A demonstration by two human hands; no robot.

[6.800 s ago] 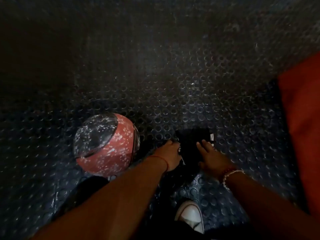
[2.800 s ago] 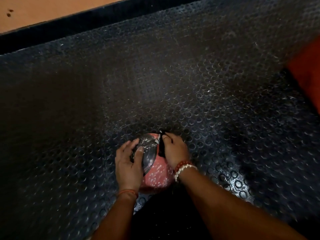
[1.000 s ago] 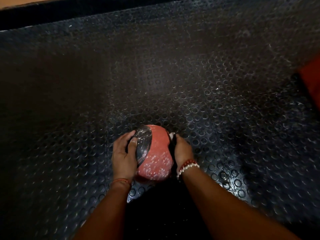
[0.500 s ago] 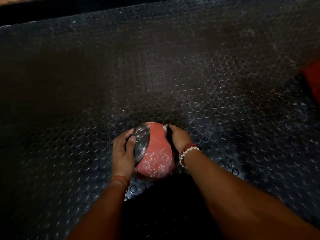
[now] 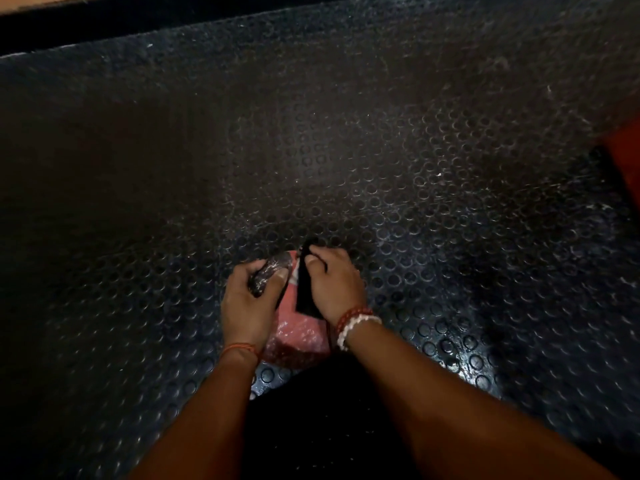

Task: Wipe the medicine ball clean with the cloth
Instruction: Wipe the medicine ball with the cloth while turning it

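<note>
1. The ball (image 5: 299, 332) sits on the studded floor (image 5: 415, 168), close in front of the person and between the two hands. Only its red near face and a grey speckled panel at its upper left show.
2. The left hand (image 5: 247, 306) lies on the ball's left side. Its fingers curl over the grey panel and the thumb lies across it, gripping the ball to steady it.
3. The right hand (image 5: 336, 284) is at the ball's upper right, with fingers and thumb pinching the black cloth (image 5: 305, 292) near its top end.
4. The cloth hangs from that pinch as a narrow strip. Its long axis runs from far to near over the top middle of the ball, just right of the left thumb and against the red surface.
5. What matters for the coming move is that the white-flecked red face lies below the right fingers, toward the person, and the strip points along it.
6. I judge the right hand is the one to work, drawing the cloth toward the body over that face while the left hand holds or turns the ball.
7. The likely risks are that so narrow a strip covers little per stroke, and that the ball could roll on the studs if the left grip eases.
8. A red thing (image 5: 625, 150) at the right edge lies well apart.
</note>
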